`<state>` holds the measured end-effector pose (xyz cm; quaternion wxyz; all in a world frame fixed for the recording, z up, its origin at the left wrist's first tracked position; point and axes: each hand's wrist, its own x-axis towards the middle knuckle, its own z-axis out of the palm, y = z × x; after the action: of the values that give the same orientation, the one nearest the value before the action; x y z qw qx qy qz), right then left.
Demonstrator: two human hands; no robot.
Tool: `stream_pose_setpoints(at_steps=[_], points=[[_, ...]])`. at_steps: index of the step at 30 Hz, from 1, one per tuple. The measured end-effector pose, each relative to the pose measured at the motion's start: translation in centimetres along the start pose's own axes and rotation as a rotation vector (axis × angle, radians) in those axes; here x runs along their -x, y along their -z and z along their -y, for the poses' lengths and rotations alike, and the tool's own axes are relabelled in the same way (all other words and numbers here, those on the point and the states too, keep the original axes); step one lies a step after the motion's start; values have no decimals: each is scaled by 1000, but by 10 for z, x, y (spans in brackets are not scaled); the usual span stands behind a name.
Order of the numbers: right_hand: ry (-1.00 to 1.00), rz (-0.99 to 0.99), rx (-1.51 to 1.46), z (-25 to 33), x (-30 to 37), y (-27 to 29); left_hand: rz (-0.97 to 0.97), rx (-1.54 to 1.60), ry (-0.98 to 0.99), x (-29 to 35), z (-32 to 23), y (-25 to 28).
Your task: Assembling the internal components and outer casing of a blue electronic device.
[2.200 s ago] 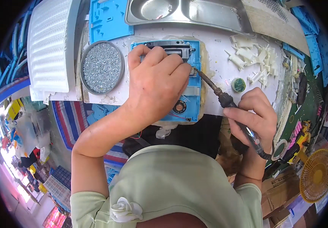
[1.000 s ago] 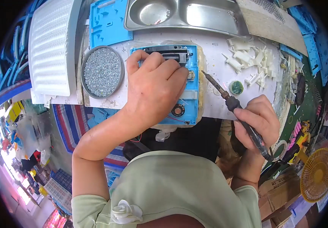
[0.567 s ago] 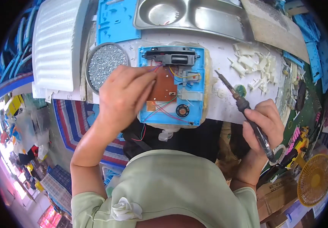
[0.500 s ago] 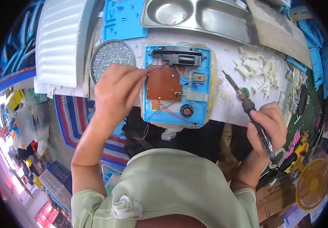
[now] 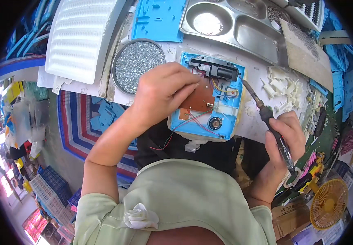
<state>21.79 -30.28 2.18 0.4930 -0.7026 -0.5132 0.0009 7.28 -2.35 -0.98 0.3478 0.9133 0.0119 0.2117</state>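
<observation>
A shallow blue plastic case [image 5: 228,109] lies open on the table, holding a brown circuit board [image 5: 201,97], a black part along its top, a small round speaker [image 5: 215,123] and thin coloured wires. Over the board's upper edge, my left hand [image 5: 164,93] is closed in a pinch at the thin red wires [image 5: 197,71]; its fingertips partly hide them. My right hand [image 5: 287,136] grips the black handle of a soldering iron [image 5: 271,117]. The iron's tip is close to the case's upper right corner. Other loose wires [image 5: 169,139] hang over the case's lower left edge.
A round bowl of small metal screws [image 5: 139,63] stands left of the case. Behind are a blue plastic panel [image 5: 158,20] and a steel compartment tray [image 5: 256,38]. White plastic pieces [image 5: 283,90] lie at right. A white foam tray [image 5: 80,38] is far left, a yellow fan [image 5: 329,204] lower right.
My left hand has moved right, from the board's left edge to over its upper part. The soldering iron's tip is closer to the case. The whole view has shifted.
</observation>
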Motion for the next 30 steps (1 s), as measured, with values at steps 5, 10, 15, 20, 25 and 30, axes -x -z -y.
stream_pose_setpoints(at_steps=[5,10,15,20,25,30], points=[[-407,-236,-324,11,-8,-47,-3,429,356,-23,-11,-14],[-318,-175,-318,2,-47,-81,-103,413,315,-31,-14,-21],[-266,-52,-219,1,-69,-87,-118,722,526,-29,-12,-35],[-320,-33,-254,-1,-70,-89,-44,753,558,-24,-13,-32],[-341,-61,-248,-3,-65,-94,58,560,604,-24,-21,-18],[-309,-68,-233,-4,-64,-96,9,659,543,-16,-15,-20]])
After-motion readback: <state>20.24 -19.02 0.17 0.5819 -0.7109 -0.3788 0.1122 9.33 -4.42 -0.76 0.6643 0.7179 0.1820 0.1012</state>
